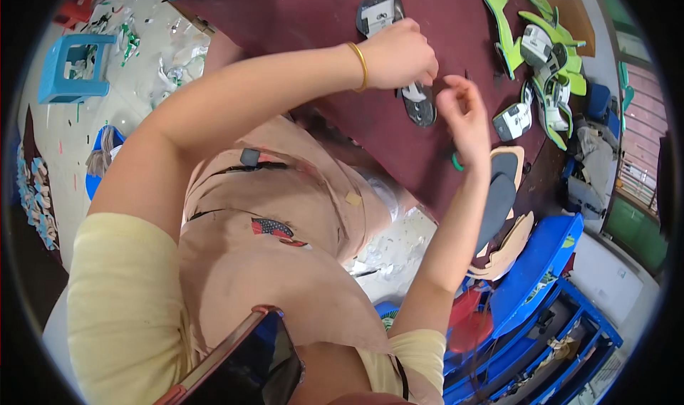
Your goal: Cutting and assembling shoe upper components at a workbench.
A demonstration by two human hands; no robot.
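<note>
On the dark red table (320, 20), a black sandal part with a white label (380, 12) shows beyond my left hand (402, 54). A dark, rounded sandal piece (419, 109) shows on its near side; my hand hides whether they join. My left hand, with a gold bangle at the wrist, is closed over the middle of these pieces, its fingers bent inward. Just to the right, my right hand (467, 116) is raised with curled fingers drawn toward the thumb. Anything pinched in either hand is too small or hidden. A green band (457, 161) shows by my right wrist.
Lime-green sandals (502, 20), several with white labelled straps, are heaped at the table's right. Grey and tan insoles (499, 191) lie near its right edge. Blue crates (534, 277) stand at lower right. A blue stool (75, 69) stands on the scrap-littered floor at left.
</note>
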